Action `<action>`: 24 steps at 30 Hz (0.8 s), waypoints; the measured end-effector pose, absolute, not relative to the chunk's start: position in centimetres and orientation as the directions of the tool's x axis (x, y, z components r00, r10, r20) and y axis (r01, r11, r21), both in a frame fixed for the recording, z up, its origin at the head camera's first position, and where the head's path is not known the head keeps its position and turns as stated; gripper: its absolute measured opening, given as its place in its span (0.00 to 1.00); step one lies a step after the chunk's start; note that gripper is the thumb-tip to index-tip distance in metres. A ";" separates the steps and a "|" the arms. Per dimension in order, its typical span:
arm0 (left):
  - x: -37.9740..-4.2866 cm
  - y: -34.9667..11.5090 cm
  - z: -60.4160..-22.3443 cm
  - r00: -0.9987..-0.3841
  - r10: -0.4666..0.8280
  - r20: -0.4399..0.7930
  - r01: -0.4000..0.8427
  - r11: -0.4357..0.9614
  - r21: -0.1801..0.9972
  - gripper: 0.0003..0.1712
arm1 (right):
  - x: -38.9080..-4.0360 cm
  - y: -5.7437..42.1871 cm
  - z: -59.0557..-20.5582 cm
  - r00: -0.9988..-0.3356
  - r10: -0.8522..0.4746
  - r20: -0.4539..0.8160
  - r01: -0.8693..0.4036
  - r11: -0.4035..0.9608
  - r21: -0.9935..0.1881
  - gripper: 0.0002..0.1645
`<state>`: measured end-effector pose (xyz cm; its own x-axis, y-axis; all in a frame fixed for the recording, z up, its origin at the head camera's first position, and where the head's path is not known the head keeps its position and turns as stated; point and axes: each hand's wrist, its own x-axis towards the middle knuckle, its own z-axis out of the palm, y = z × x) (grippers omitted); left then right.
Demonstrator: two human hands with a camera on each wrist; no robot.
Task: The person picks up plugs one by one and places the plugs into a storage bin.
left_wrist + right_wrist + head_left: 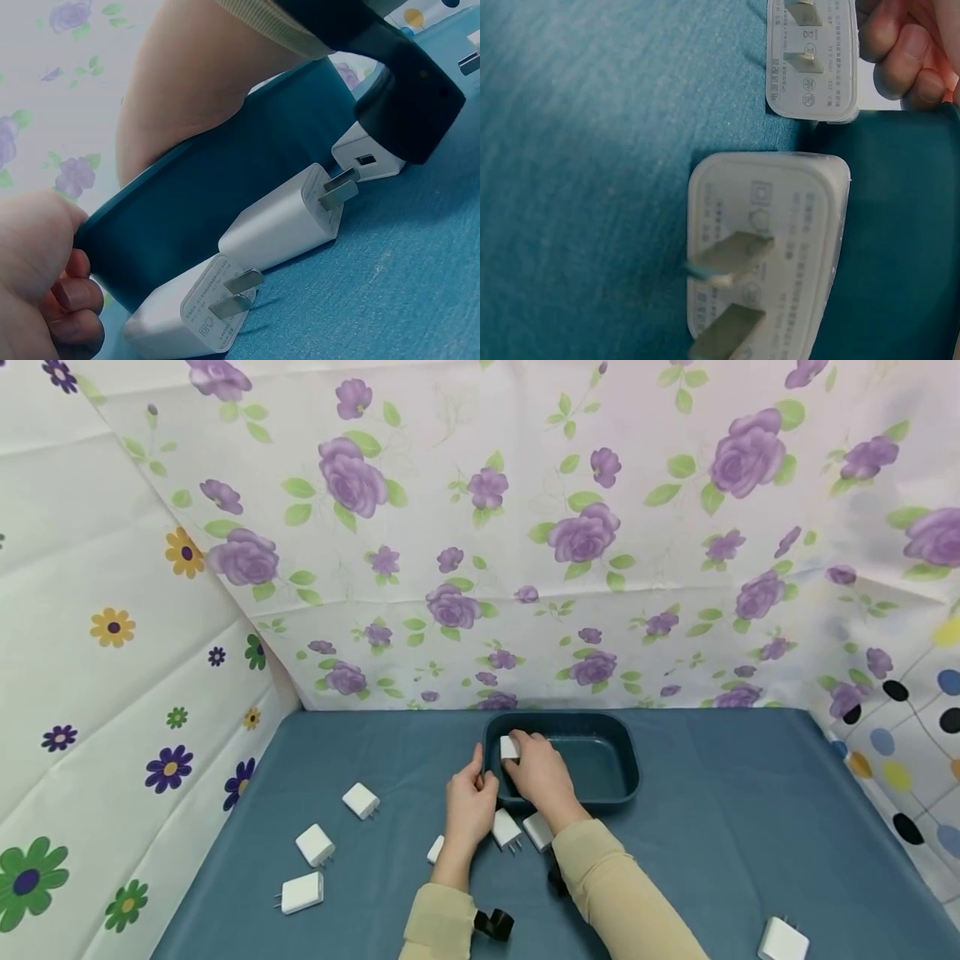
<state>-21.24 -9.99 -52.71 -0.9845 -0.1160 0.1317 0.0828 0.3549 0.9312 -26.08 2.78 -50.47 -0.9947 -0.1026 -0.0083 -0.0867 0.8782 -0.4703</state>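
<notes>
A dark teal rectangular tray point(600, 768) stands at the back of the table. My left hand point(471, 802) grips its left rim; in the left wrist view the curled fingers of that hand point(45, 277) sit outside the wall. Inside the tray, at its left end, my right hand point(542, 774) holds a white plug charger point(508, 747) between thumb and fingers. Just in front of the tray lie two white chargers, one point(506, 829) with prongs facing me and another point(537, 831) partly behind my right wrist. My left wrist partly hides a further charger point(435, 849).
On the left of the table lie three more white chargers, a far one point(361, 800), a middle one point(315, 844) and a near one point(302, 892). Another charger point(783, 940) is at the front right. A flowered cloth point(450, 543) hangs behind the blue table point(712, 827).
</notes>
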 end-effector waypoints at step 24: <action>-21.5 -10.1 -52.9 -0.987 -0.099 0.129 0.085 0.357 0.930 0.31 | -26.0 2.7 -50.2 -0.992 -0.110 -0.054 -0.071 0.875 -0.479 0.36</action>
<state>-21.48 -10.14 -52.89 -0.9867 -0.0990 0.1286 0.0855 0.3567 0.9303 -26.00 2.71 -50.25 -0.9924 -0.1102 -0.0540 -0.0712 0.8751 -0.4786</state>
